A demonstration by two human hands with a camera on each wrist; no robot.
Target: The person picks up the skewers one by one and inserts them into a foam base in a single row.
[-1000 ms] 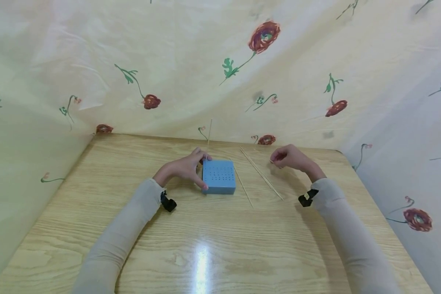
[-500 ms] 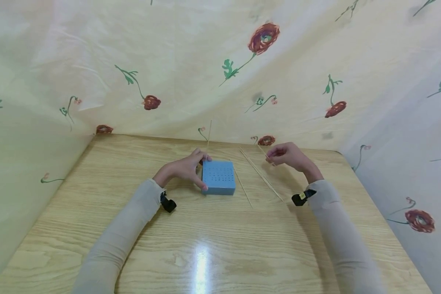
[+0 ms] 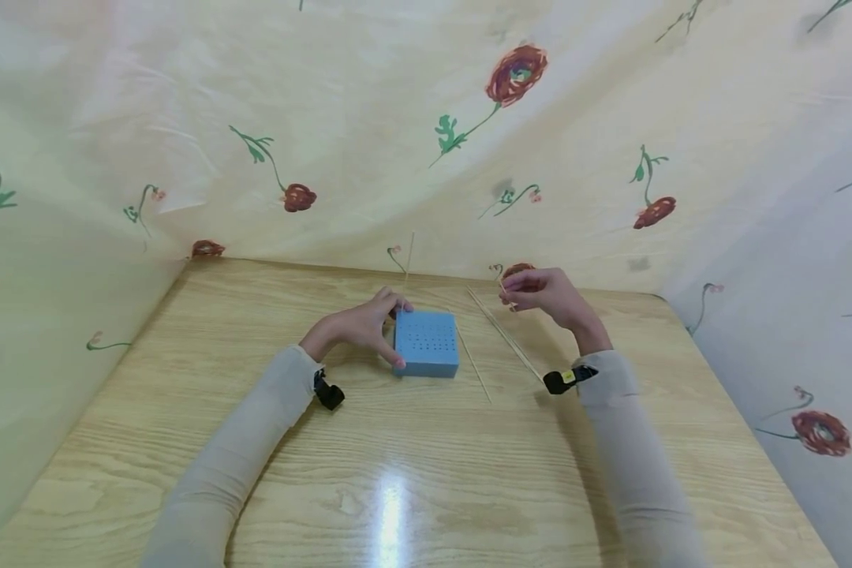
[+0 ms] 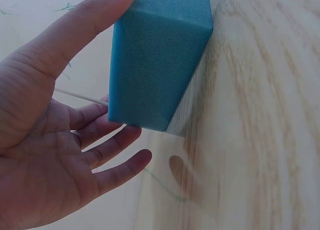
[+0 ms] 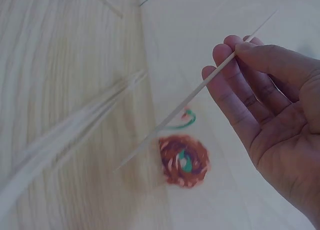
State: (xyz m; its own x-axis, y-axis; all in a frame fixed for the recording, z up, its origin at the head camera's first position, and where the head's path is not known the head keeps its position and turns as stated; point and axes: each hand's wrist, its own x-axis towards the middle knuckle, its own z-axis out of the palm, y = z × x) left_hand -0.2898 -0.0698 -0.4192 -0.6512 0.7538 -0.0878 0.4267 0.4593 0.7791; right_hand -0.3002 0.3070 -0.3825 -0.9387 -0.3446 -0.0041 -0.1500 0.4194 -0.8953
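Note:
A blue foam block (image 3: 429,339) with rows of small holes in its top sits on the wooden table. My left hand (image 3: 355,323) grips its left side, thumb at the near corner and fingers at the far one, as the left wrist view (image 4: 65,125) partly shows. From the block's far left corner a thin skewer (image 3: 410,256) stands nearly upright. Right of the block, above the table, my right hand (image 3: 550,296) pinches another bamboo skewer (image 5: 192,94) between thumb and fingertips. That skewer slants across the right wrist view, its pointed end toward the table.
One skewer (image 3: 474,364) lies just right of the block. Farther right, a few more skewers (image 3: 500,327) lie close together on the table (image 3: 326,489). A flower-patterned cloth (image 3: 369,142) hangs behind the table's far edge.
My right hand has risen from the table and moved left, toward the block, with a skewer between its fingers. The left hand and the block stay in place.

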